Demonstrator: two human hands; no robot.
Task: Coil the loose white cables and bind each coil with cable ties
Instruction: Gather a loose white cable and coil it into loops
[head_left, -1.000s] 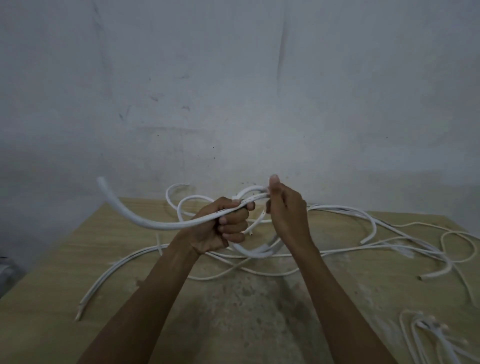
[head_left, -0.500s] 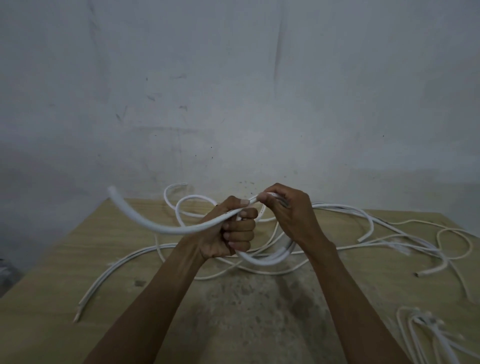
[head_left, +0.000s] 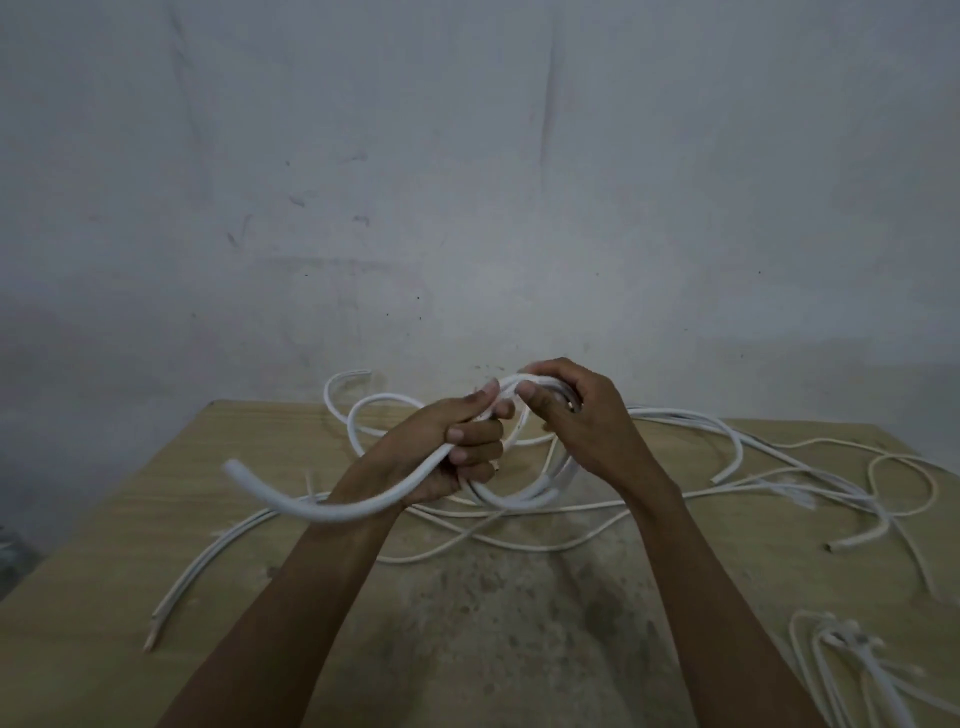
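Since the thick white cable (head_left: 332, 512) looks stiff and springy, best gripped where loops cross, the left hand (head_left: 452, 452) clenches it at nine o'clock and the right hand (head_left: 587, 426) pinches it at twelve.

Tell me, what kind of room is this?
Probably a plain workroom or storeroom: a bare, scuffed grey wall, a worn wooden table against it, and loose white cables strewn across it.

Wall (head_left: 467, 182): I'm seeing it standing grey and scuffed, dimly lit
Table (head_left: 93, 649): I'm watching pale wood showing a worn middle
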